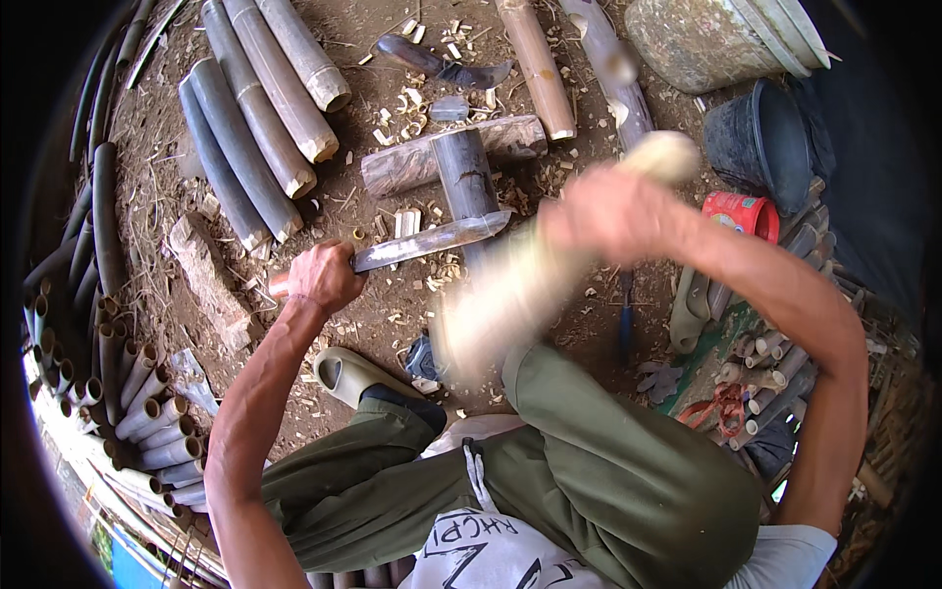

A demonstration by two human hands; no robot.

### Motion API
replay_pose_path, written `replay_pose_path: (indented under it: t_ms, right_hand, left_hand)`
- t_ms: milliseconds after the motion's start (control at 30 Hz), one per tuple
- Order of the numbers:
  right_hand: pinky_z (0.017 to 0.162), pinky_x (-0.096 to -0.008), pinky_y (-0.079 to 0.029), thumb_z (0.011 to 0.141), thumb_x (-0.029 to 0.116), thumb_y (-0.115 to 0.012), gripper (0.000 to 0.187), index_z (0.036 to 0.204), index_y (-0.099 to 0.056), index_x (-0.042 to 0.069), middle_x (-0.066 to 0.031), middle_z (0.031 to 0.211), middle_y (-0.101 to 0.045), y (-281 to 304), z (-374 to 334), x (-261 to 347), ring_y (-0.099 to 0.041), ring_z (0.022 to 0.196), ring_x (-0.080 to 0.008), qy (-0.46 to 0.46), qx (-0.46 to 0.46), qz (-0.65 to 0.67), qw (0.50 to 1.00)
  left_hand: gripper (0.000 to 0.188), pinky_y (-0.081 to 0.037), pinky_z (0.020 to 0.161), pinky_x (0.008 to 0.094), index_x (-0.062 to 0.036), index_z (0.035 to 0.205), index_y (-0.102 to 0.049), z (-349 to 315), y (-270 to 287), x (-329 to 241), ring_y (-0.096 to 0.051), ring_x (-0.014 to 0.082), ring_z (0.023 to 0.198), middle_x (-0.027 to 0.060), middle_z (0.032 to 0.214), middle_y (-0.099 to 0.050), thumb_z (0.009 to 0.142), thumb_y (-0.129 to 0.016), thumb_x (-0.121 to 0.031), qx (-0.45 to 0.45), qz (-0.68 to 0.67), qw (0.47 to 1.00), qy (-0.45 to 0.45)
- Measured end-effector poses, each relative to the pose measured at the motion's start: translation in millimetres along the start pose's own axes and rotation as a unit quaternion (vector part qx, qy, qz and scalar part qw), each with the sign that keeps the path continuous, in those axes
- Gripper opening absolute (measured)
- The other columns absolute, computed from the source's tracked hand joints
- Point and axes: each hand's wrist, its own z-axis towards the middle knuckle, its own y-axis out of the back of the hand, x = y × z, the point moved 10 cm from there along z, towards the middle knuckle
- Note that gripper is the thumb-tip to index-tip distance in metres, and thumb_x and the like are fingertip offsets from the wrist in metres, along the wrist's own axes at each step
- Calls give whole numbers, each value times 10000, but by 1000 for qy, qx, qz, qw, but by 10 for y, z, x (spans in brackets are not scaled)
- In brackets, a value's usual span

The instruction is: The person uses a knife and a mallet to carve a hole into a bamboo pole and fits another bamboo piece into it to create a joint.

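Note:
My left hand point(329, 275) is closed around the handle of a machete point(427, 240), whose blade lies across a dark bamboo piece point(464, 177). That piece rests over a short wooden log point(397, 170) on the ground. My right hand point(613, 214) grips a pale wooden mallet point(505, 306), smeared by motion. The mallet's thick end hangs in the air above my right knee, apart from the blade, and hides the near end of the bamboo piece. Pale bamboo chips lie around the log.
Long bamboo poles point(270, 108) lie at the far left, and cut tubes point(162, 432) are stacked at the near left. A curved dark tool point(442, 64) lies beyond the log. A dirty bucket point(716, 44), a dark bucket point(756, 137) and a red container point(743, 211) stand right.

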Motion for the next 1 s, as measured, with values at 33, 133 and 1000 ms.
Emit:
replay_pose_path:
  t_ms: [33, 133, 1000]
  right_hand:
    - [674, -372, -542, 653, 237, -817, 723, 1301, -512, 137, -75, 926, -545, -216, -124, -370, -596, 804, -237, -130, 146, -60, 979]
    - [568, -362, -512, 632, 172, -748, 724, 1306, -498, 86, -99, 876, -536, 112, 10, 150, -566, 709, -244, -147, 82, 14, 986]
    - [628, -362, -570, 746, 118, -677, 455, 1183, -552, 115, -54, 917, -598, 400, -93, 499, -656, 788, -236, 104, -190, 99, 971]
  left_hand:
    - [208, -538, 729, 457, -61, 832, -687, -40, 9, 11, -670, 331, 793, 142, 849, -660, 771, -688, -260, 1, 5, 1000, 3]
    - [213, -536, 732, 460, -70, 860, -688, 5, 10, 16, -671, 335, 799, 130, 863, -665, 775, -688, -266, -5, 0, 1000, 7]
    - [256, -572, 694, 434, -93, 888, -720, 141, 10, -66, -693, 316, 727, 124, 869, -706, 785, -675, -322, 7, 34, 998, -52]
